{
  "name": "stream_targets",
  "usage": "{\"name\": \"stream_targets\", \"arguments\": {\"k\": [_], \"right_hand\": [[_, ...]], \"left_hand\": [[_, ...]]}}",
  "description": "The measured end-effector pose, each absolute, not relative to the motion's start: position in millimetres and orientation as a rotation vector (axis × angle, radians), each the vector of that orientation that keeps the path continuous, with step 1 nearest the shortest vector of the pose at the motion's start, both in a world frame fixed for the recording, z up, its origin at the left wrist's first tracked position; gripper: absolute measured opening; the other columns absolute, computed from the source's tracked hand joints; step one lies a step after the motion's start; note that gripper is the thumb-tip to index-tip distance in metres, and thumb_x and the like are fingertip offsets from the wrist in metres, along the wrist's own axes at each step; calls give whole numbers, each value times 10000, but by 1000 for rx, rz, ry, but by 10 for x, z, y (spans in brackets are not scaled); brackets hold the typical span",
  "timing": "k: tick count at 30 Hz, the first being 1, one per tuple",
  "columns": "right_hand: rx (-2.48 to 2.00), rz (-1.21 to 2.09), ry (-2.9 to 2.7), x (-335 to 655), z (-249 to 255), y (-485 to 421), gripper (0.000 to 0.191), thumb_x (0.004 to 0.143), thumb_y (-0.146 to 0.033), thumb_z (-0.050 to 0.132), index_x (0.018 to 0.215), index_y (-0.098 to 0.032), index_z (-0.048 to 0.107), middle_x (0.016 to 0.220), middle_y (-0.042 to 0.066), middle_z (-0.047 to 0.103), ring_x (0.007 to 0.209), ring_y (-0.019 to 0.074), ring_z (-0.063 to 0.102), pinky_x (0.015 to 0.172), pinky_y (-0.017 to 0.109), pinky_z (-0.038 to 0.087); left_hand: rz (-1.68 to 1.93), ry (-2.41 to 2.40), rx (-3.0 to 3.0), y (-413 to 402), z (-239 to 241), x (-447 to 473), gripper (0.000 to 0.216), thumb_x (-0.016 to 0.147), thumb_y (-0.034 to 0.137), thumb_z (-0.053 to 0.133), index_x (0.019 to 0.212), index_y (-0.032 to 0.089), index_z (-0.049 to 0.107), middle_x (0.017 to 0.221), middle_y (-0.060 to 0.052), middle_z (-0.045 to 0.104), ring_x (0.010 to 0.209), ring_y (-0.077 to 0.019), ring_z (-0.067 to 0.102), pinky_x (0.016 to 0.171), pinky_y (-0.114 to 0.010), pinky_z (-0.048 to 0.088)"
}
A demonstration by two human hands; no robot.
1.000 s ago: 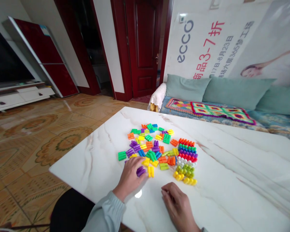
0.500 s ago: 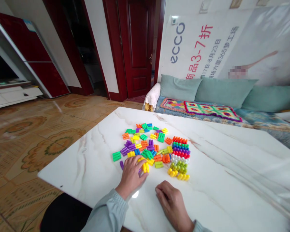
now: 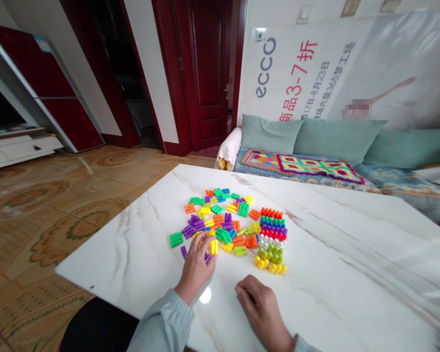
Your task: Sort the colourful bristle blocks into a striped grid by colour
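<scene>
A loose heap of small coloured plastic blocks [image 3: 220, 222] lies on the white marble table [image 3: 333, 264]. To its right stands a joined stack of blocks in colour rows [image 3: 272, 239], orange at the far end and yellow nearest me. My left hand [image 3: 197, 264] rests at the heap's near edge, fingers curled over a purple block [image 3: 206, 257], with a yellow block [image 3: 213, 246] at the fingertips and another purple piece [image 3: 184, 252] by the thumb. My right hand [image 3: 262, 310] lies palm down on the bare table with fingers curled, holding nothing that shows.
The table's left edge [image 3: 106, 239] drops to a patterned tile floor. A sofa with teal cushions [image 3: 333, 142] and a crocheted mat runs behind the table. A dark red door [image 3: 205, 73] and a white TV unit [image 3: 18, 146] stand farther back.
My left hand has slid a little forward into the heap, pushing the yellow block ahead of it. The camera turned slightly. My right hand has stayed put.
</scene>
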State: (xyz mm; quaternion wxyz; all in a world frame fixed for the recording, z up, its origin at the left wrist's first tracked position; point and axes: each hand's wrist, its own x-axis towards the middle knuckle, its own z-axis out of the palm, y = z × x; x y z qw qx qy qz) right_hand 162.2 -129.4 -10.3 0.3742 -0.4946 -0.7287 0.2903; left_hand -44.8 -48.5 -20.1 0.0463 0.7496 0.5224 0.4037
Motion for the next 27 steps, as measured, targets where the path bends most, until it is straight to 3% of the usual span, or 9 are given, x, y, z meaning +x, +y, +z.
{"name": "stream_targets", "arguments": {"k": [6, 10, 14, 20, 27], "right_hand": [[-1279, 746, -1872, 1623, -124, -1279, 269, 1007, -314, 453, 814, -211, 610, 780, 14, 623, 699, 140, 617, 641, 219, 447], [-1284, 752, -1866, 1623, -141, -1282, 279, 1009, -328, 451, 809, -211, 605, 777, 14, 621, 697, 139, 616, 643, 220, 446], [-1282, 745, -1869, 1625, -158, -1280, 273, 1009, -322, 448, 811, -215, 602, 783, 12, 626, 697, 139, 619, 638, 217, 447], [-1279, 743, -1870, 1628, -174, -1271, 266, 1007, -320, 450, 813, -215, 598, 780, 11, 625, 698, 140, 620, 641, 216, 449], [-1282, 772, -1848, 1629, -183, -1268, 276, 1007, -338, 451, 808, -214, 598, 777, 12, 619, 698, 142, 611, 641, 222, 444]], "left_hand": [[1528, 1552, 2055, -419, -205, -469, 367, 858, 74, 487, 1191, 210, 560, 1213, -103, 585, 1101, -218, 615, 846, -351, 588], [1507, 1587, 2127, -407, -197, -492, 325, 882, 133, 525, 1197, 205, 561, 1199, -99, 610, 1139, -234, 592, 976, -419, 527], [1192, 1588, 2317, -419, -175, -457, 546, 816, 132, 588, 1348, 212, 493, 1366, -118, 540, 1285, -298, 483, 1079, -504, 428], [971, 1626, 2351, -400, -143, -350, 530, 735, 52, 571, 1242, 206, 597, 1161, -97, 643, 1117, -302, 557, 964, -505, 476], [1343, 1423, 2234, -414, -187, -379, 289, 867, 70, 496, 1052, 217, 661, 1030, -66, 627, 982, -212, 615, 879, -376, 533]]}}
